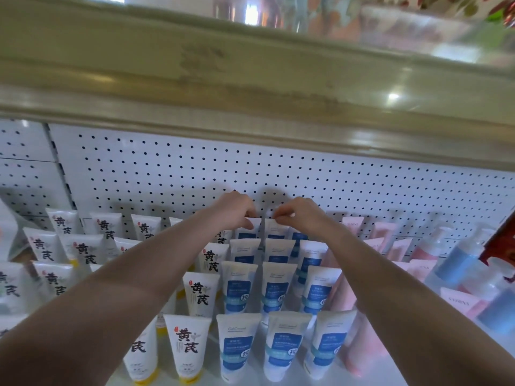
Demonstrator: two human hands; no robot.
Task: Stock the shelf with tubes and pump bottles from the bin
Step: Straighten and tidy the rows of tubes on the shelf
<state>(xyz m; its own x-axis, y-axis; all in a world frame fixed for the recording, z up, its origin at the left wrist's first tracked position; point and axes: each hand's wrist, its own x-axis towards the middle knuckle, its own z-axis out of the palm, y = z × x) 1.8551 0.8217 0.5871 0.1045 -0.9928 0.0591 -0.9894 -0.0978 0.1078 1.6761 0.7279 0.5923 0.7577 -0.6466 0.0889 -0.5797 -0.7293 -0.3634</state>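
The shelf (315, 381) holds upright rows: black-character tubes (188, 344) on the left, blue-label tubes (284, 341) in the centre, pink tubes (395, 238) and pump bottles (457, 260) on the right. At the back row by the pegboard (195, 168), the left hand (237, 210) pinches the top of one back tube (253, 227). The right hand (298, 215) pinches the neighbouring tube (274, 229), and both forearms cross above the front rows.

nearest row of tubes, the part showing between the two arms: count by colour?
White tubes with black characters: 2 (one half hidden by the left forearm)
Blue-label tubes: 3
Pink tubes: 1
Total: 6
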